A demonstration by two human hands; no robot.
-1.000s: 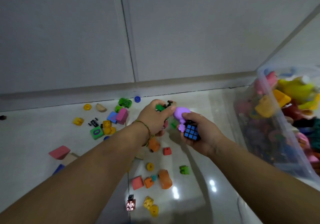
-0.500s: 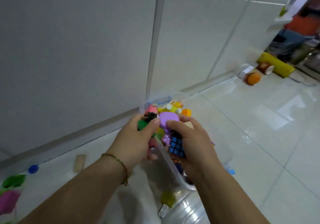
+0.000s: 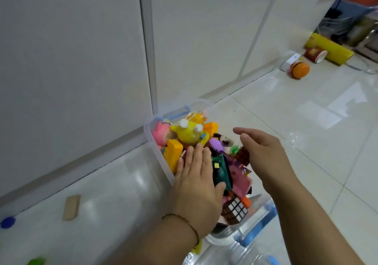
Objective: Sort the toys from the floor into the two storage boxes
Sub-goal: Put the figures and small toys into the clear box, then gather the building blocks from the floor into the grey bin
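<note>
Here, two empty hands (image 3: 196, 182) (image 3: 263, 158); one box (image 3: 150, 139) (heaped)

Covered toys, cropped edges
The left hand (image 3: 196, 185) lies flat over the toys (image 3: 188, 133) in the clear storage box (image 3: 148, 133), hiding those beneath and the near rim; the right hand (image 3: 263, 154) screens its right wall. A 2nd clear container (image 3: 225, 256) and a blurred green toy (image 3: 36, 261) are cut by the bottom edge, a blue disc (image 3: 7, 222) by the left. Top-right clutter (image 3: 347, 19) is too blurred to identify.
</note>
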